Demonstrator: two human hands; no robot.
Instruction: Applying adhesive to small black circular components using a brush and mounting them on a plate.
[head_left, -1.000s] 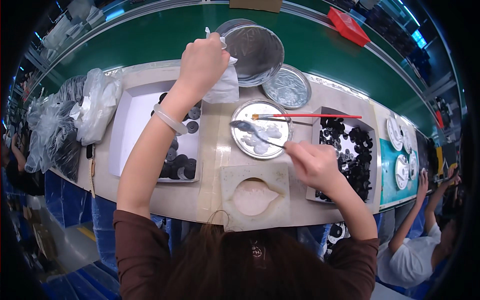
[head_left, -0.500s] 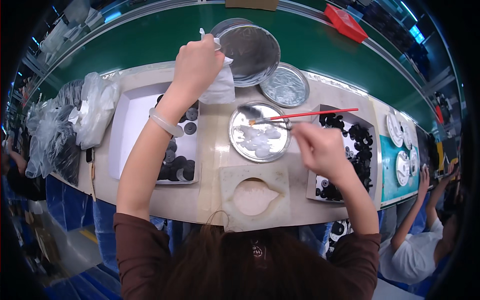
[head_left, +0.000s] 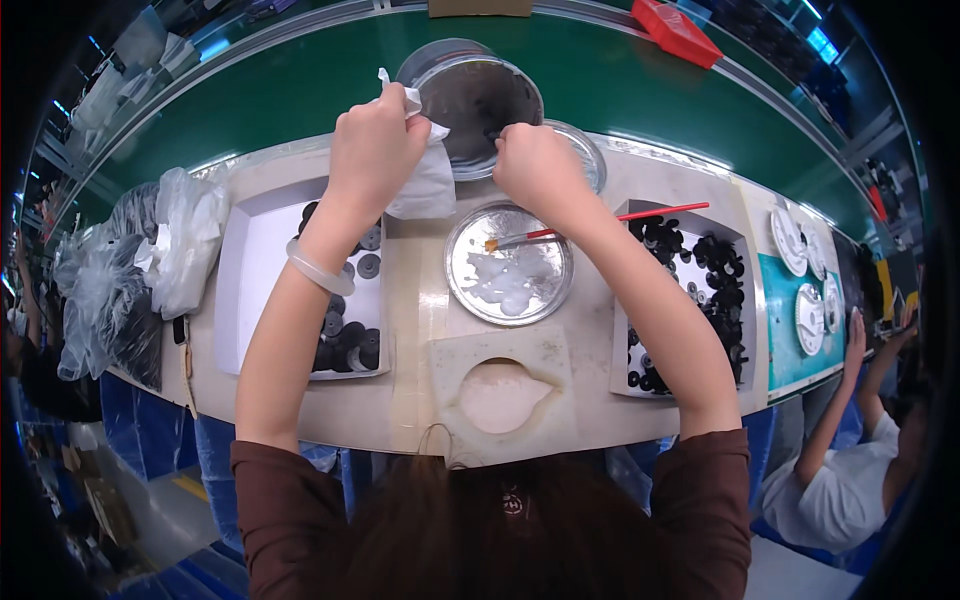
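Observation:
My left hand [head_left: 378, 150] is closed on a crumpled white cloth [head_left: 428, 185], which hangs down beside a round metal tin [head_left: 537, 105]. My right hand [head_left: 540, 170] is closed in a pinch over the tin's dark inside. Something small and dark shows at its fingertips, too little to name. Nearer me lies a round metal lid [head_left: 530, 300] with whitish paste spread in it. A red-handled paintbrush [head_left: 665, 211] rests across the lid, partly hidden by my right forearm. Another metal lid [head_left: 593, 160] shows behind my right hand.
An open white box [head_left: 265, 265] holds black discs [head_left: 345, 345] at left. Another box [head_left: 622, 330] at right holds small black parts [head_left: 715, 280]. A pale block [head_left: 450, 355] with a cutout lies in front. Plastic bags [head_left: 185, 235] stand far left; another person's hand [head_left: 856, 340] is far right.
My right hand has moved from beside the paste-covered lid, up and left to over the round tin. My left hand still grips the cloth. The whole view has shifted slightly.

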